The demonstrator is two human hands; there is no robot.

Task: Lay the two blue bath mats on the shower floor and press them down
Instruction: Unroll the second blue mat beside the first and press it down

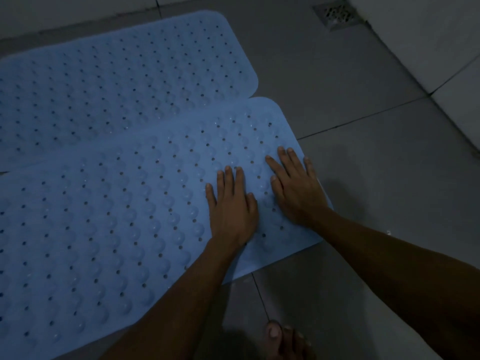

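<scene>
Bath mats, both blue, are already laid on the grey tiled shower floor (pixel 363 105); the far mat (pixel 117 81) lies flat toward the wall, and the near mat (pixel 104 229) is spread beside it, its far edge apparently overlapping the far mat's near edge. The near mat's right end is being pressed by both hands; the left hand (pixel 232 209) and the right hand (pixel 296 185) are set palm-down, fingers straight and slightly spread, nothing gripped. Laying is judged done; pressing is judged under way, with the near mat's left stretch probably left; whether the far mat was pressed cannot be told. A drain grate (pixel 337 15) is seen at the far corner; bare toes (pixel 280 336) are seen at the bottom edge.
</scene>
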